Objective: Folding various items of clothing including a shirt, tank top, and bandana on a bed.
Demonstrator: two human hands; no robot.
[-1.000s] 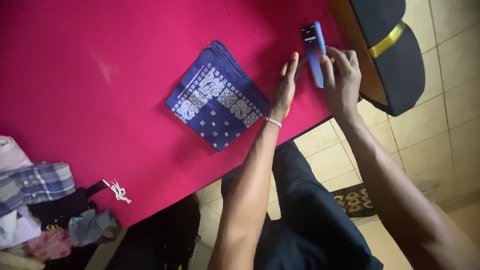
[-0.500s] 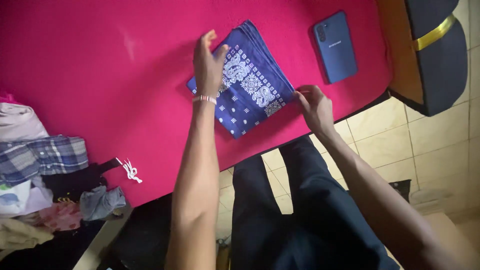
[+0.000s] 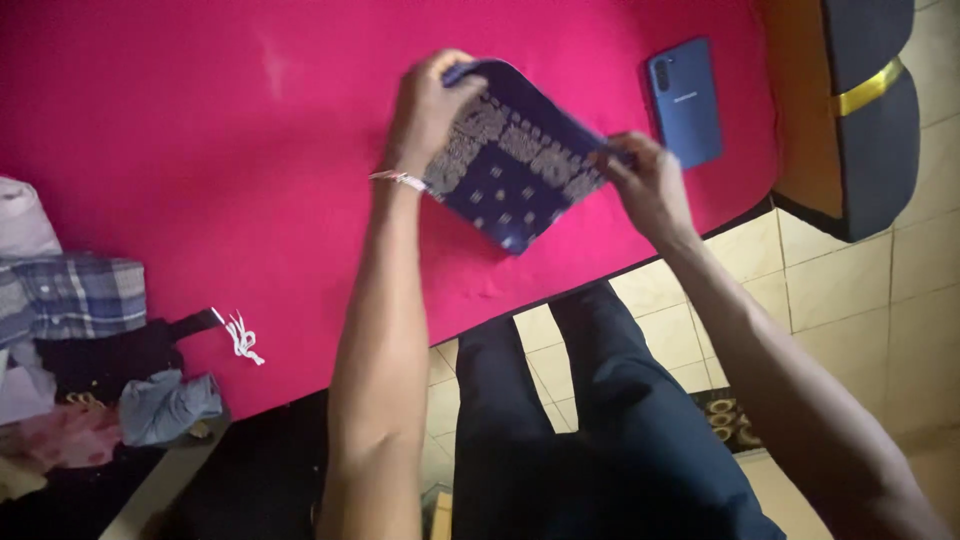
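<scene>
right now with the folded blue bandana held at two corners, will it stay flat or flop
Likely floppy: the bandana sags between the left hand and right hand. Probably light, since fingertip pinches carry it. The folded layers may slip apart.

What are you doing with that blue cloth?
A person holds a folded blue bandana over a pink table. The left hand grips one corner and the right hand grips the opposite one, so most of it is lifted. A blue phone lies beside it, and a heap of clothes sits at the table's end.
</scene>
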